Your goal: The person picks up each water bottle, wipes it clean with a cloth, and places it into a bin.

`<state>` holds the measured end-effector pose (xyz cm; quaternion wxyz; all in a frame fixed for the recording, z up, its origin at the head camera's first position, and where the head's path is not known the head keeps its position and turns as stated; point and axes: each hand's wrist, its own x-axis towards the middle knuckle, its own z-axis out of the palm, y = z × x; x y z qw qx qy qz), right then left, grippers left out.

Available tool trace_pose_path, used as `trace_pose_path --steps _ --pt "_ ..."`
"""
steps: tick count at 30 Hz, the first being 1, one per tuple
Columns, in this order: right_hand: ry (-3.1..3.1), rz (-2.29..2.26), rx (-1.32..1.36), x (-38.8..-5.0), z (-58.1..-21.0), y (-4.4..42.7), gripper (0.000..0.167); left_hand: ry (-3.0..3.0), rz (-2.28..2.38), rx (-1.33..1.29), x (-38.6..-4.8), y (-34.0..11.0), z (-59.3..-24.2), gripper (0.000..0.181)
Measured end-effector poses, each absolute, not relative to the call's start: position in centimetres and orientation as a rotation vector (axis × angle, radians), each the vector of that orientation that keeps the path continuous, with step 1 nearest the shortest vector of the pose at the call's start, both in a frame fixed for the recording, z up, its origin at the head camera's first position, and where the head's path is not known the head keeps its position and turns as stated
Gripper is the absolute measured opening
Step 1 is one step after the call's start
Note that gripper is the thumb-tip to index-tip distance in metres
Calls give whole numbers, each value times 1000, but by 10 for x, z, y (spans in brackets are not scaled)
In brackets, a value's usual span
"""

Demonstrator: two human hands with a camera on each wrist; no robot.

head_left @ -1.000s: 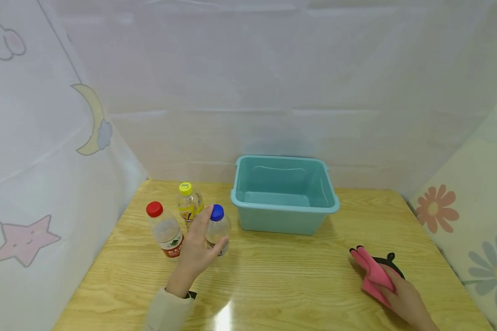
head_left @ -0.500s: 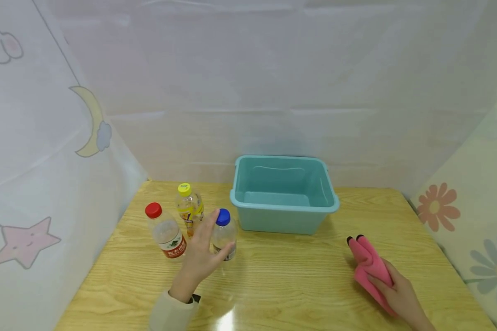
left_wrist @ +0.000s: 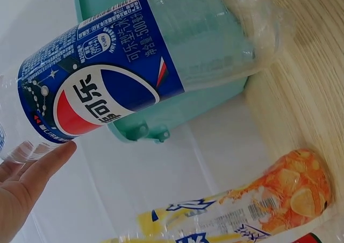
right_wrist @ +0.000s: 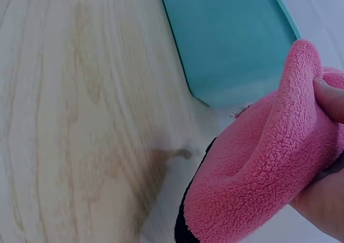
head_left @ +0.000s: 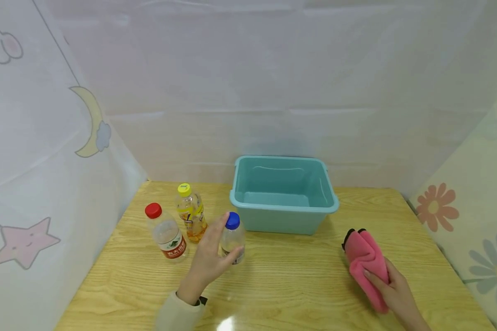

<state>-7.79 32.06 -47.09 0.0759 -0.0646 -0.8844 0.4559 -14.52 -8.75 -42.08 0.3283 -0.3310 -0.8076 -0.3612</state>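
Observation:
An upright clear cola bottle (head_left: 233, 239) with a blue cap stands left of centre, its blue label (left_wrist: 102, 71) filling much of the left wrist view. My left hand (head_left: 211, 262) grips its upper part between thumb and fingers; some fingers are hidden behind it. Whether its base touches the table cannot be told. On the right, my right hand (head_left: 397, 292) pinches a folded pink fleece cloth (head_left: 368, 266) with black edging, thumb on top. In the right wrist view, the cloth (right_wrist: 269, 162) hangs over the wood, a shadow beneath it.
A teal plastic bin (head_left: 286, 220) stands at the back centre, its inside bare. To the left of my left hand are a red-capped bottle (head_left: 170, 239) and a yellow-capped bottle (head_left: 192, 209). Printed cloth walls enclose the wooden table (head_left: 294, 285).
My left hand and the cola bottle have shifted right, away from the other two bottles. The pink cloth has come up in my right hand and moved slightly left.

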Motion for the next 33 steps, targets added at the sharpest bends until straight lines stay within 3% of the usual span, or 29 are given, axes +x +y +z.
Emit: trace_pose_path --steps 20,33 --pt "-2440 1502 25 -78 -453 287 36 -2060 -980 -1037 -148 -55 -423 72" --pt "-2405 1518 99 -82 -448 273 34 -2133 -990 -1074 -147 -36 -424 87"
